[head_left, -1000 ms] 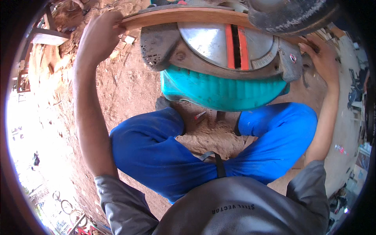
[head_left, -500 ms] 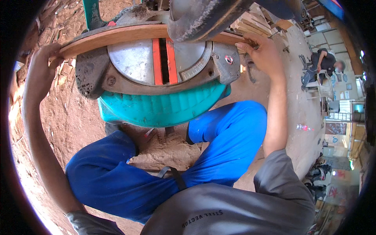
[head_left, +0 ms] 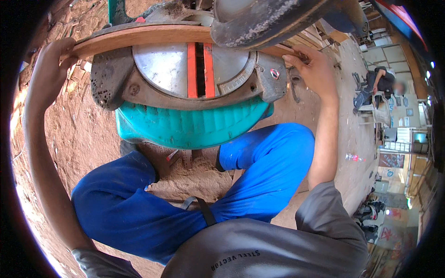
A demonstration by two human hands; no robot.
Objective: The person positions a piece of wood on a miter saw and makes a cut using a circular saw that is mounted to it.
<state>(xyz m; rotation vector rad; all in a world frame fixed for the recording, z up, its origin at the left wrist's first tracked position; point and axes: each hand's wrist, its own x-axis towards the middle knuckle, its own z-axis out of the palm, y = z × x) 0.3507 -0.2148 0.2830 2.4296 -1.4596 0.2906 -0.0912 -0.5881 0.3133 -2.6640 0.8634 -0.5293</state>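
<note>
A long reddish-brown wooden strip (head_left: pixel 148 37) lies across the round metal table (head_left: pixel 162 69) of a miter saw, along its back fence. My left hand (head_left: pixel 55 62) is closed around the strip's left end. Toward the other end, my right hand (head_left: pixel 311 65) grips the strip with thumb and fingers. The saw's dark, dusty head (head_left: pixel 269 23) hangs over the strip right of centre and hides part of it. Two orange inserts (head_left: pixel 209 69) flank the dark slot in the table. Below sits the saw's teal base (head_left: pixel 194 125), between my knees.
Cut wood pieces (head_left: pixel 320 34) are stacked behind the saw on the right. Sawdust and scraps cover the brown ground (head_left: pixel 74 129). Another person (head_left: pixel 382 81) sits on a chair at the far right. A clear bottle with a red label (head_left: pixel 355 157) lies on the floor.
Both hands keep their hold on the wooden strip, which stays against the fence. The view has shifted slightly, so the saw appears a little farther right.
</note>
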